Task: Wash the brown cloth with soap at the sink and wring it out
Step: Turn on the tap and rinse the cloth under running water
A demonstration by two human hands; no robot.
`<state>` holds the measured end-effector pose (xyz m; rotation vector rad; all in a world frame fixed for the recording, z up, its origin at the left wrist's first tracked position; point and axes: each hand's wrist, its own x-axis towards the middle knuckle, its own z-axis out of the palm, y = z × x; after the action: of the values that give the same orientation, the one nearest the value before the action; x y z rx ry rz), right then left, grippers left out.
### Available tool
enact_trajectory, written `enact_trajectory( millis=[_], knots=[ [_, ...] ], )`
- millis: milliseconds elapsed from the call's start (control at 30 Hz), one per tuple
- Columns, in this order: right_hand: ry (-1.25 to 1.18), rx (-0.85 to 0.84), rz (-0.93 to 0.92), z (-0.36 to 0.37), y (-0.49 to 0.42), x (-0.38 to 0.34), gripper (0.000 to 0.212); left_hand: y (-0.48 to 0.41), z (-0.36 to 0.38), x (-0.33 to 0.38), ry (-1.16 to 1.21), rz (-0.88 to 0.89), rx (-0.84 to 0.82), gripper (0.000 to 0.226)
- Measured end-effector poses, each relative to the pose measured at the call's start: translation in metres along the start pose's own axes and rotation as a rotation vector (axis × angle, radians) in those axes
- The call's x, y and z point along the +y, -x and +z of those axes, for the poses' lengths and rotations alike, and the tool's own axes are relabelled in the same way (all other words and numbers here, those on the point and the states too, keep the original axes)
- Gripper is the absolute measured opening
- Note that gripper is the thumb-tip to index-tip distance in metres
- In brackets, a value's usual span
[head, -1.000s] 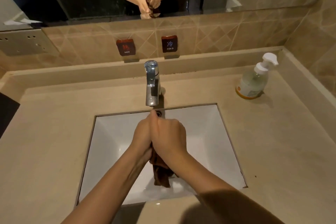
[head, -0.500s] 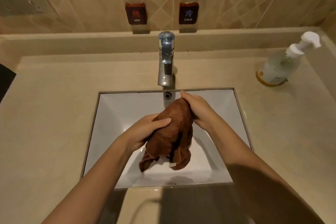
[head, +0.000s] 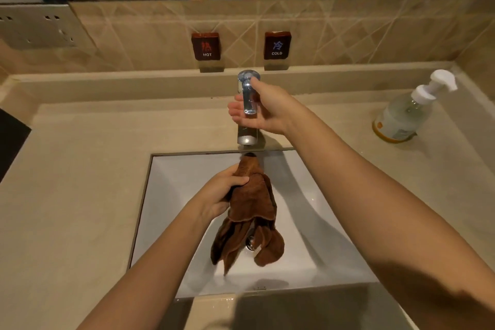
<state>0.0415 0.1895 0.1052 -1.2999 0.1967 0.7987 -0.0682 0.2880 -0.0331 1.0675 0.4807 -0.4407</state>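
My left hand [head: 223,195] grips the brown cloth [head: 253,211] near its top, and the cloth hangs unfolded down into the white square sink [head: 171,190], its lower ends over the drain. My right hand [head: 263,107] reaches up to the chrome faucet [head: 247,111], fingers curled around its lever from behind and the thumb at the front. No water stream is visible. A clear soap pump bottle [head: 401,118] with a white head stands on the counter at the far right.
The beige stone counter [head: 75,195] surrounds the sink, with a raised ledge behind. HOT [head: 206,47] and COLD [head: 277,45] signs are fixed on the tiled wall above the faucet. A mirror runs along the top, and a socket plate [head: 34,25] is at the upper left.
Both hands were wringing the cloth together, then spread it out. Now my right hand has let go of the cloth and risen to the faucet, while my left keeps holding it.
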Motion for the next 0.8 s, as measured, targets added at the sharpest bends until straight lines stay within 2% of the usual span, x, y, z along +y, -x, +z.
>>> enact_trajectory(
  millis=[133, 267, 367, 800],
  knots=[
    [-0.258, 0.057, 0.18, 0.014, -0.015, -0.013, 0.037, -0.006, 0.005, 0.007, 0.023, -0.005, -0.004, 0.035],
    [-0.336, 0.04, 0.182, 0.019, -0.024, -0.008, 0.046, -0.013, 0.006, 0.009, 0.018, -0.007, -0.022, 0.034],
    [-0.331, 0.063, 0.154, 0.023, -0.027, -0.006, 0.05, -0.018, 0.004, 0.007, 0.03, -0.01, -0.031, 0.035],
    [-0.251, 0.186, 0.151, 0.029, -0.035, -0.014, 0.047, -0.026, -0.016, 0.0, -0.035, -0.005, -0.05, 0.035]
  ],
)
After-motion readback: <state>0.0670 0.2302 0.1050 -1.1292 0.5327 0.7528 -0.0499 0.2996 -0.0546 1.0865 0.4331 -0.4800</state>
